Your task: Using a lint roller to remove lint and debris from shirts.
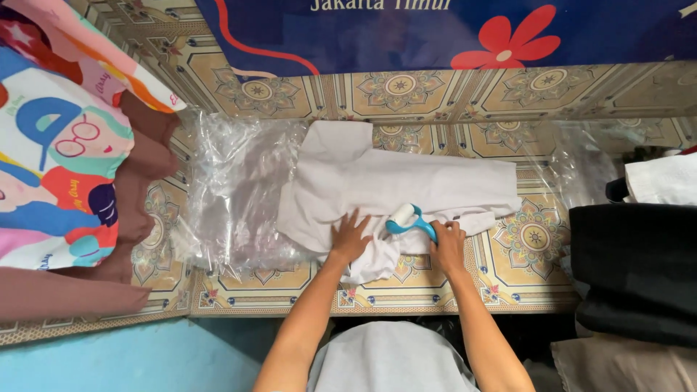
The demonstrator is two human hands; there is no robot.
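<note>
A white garment (392, 185) lies spread on the patterned tile floor (534, 239), partly over a clear plastic bag (236, 196). My left hand (350, 238) presses flat on the garment's near edge, fingers apart. My right hand (448, 243) grips the blue handle of a lint roller (408, 218), whose white roll rests on the cloth just right of my left hand.
A colourful printed cloth (58, 145) over brown fabric lies at the left. Stacked black fabric (639, 268) and a folded white piece (664, 180) sit at the right, with more clear plastic (581, 163). A blue banner with a red flower (435, 29) stands at the back.
</note>
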